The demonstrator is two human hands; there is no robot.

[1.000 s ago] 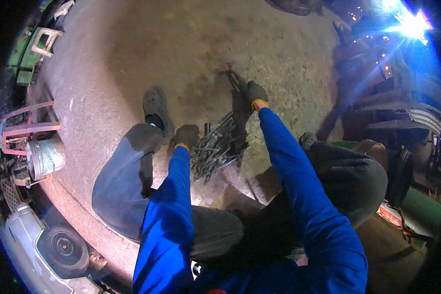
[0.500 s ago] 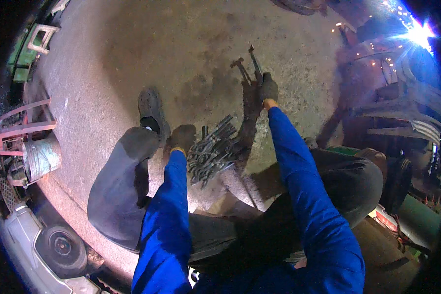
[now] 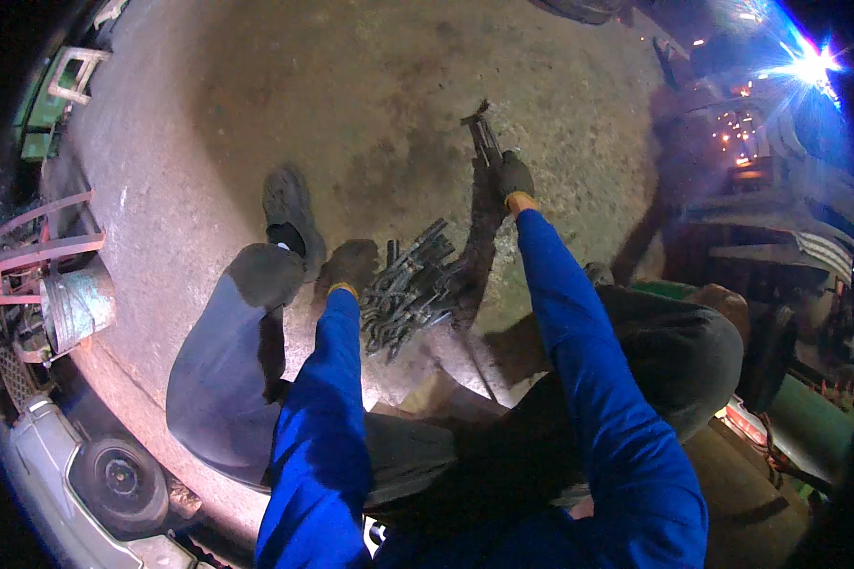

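My right hand [image 3: 515,176], in a dark glove with a yellow cuff, is stretched out ahead and closed round the handle of a hammer [image 3: 485,135]. The hammer's head is at the far end, close to its shadow on the floor. In a matching dark glove, my left hand [image 3: 351,263] is low at the left edge of a heap of dark metal pieces [image 3: 410,289], which look like rods with bent or looped ends. The left fingers blend into shadow, so I cannot make out their pose or whether they hold a piece.
My bent legs flank the heap, with a dark shoe [image 3: 292,209] at the left. A bucket [image 3: 79,308], a red metal frame [image 3: 52,251] and a grey vehicle-like body with a wheel [image 3: 120,482] line the left. Bright welding light [image 3: 811,66] throws sparks at the upper right.
The hammer in my right hand has come down, its head dropping toward its shadow on the floor. My right hand has shifted slightly left. My left hand stays beside the heap.
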